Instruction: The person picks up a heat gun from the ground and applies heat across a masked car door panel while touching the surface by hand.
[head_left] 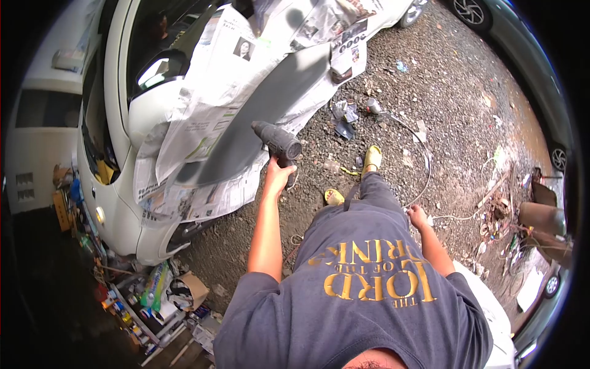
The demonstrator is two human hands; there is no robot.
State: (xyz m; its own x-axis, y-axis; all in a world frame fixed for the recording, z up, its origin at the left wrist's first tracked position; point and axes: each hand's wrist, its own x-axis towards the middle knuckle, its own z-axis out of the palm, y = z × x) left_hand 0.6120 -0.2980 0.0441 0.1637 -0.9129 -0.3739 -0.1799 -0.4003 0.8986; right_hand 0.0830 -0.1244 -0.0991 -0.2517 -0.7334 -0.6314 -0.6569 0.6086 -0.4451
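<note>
My left hand [278, 177] is wrapped around the handle of a dark heat gun [279, 141]. The gun's nozzle points up and left, close to a grey-coated car panel [261, 98]. Newspaper sheets [206, 111] mask the white car [117, 209] around that panel. At my right side, my right hand [418, 216] is closed on a thin cord [455, 217], which trails off to the right over the ground. A curved hose or cable [427, 160] also comes down close to this hand.
A small cylindrical tool [373, 106] lies on the gravel [455, 80] beside dark scraps [344, 117]. Boxes, bottles and other clutter [160, 295] sit at lower left. Debris [501, 215] and parked cars [522, 49] line the right side. My yellow clogs [372, 158] stand on the gravel.
</note>
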